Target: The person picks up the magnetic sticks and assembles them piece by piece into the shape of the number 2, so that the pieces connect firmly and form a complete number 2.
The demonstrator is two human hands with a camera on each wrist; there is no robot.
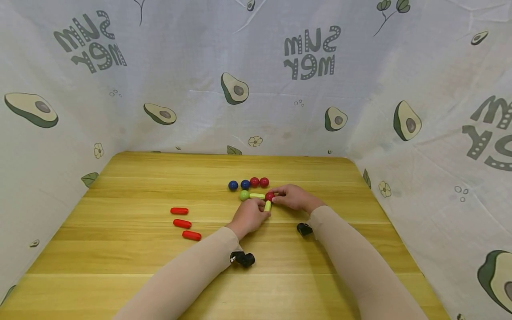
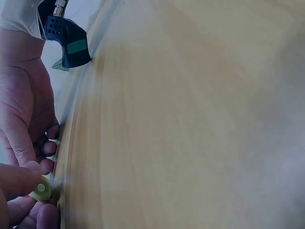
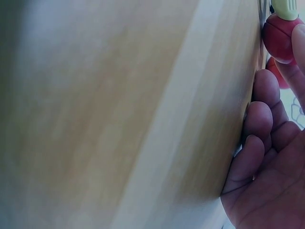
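My right hand point(image 1: 295, 197) pinches a red ball point(image 1: 270, 197) between thumb and fingers, low over the table. A pale yellow-green rod point(image 1: 257, 196) runs from that ball leftward to a light green ball point(image 1: 244, 195). My left hand point(image 1: 250, 216) pinches a second yellow-green rod point(image 1: 267, 206), its far end right at the red ball. In the left wrist view this rod point(image 2: 41, 188) shows end-on between thumb and fingers, with a small pale round spot on its end. The right wrist view shows the red ball point(image 3: 278, 39) with a rod against it.
Behind the hands sit two blue balls point(image 1: 233, 186) and two red balls point(image 1: 264, 182) in a row. Several red rods point(image 1: 182, 223) lie to the left on the wooden table point(image 1: 132, 266). Avocado-print cloth point(image 1: 192, 58) surrounds the table's back and sides.
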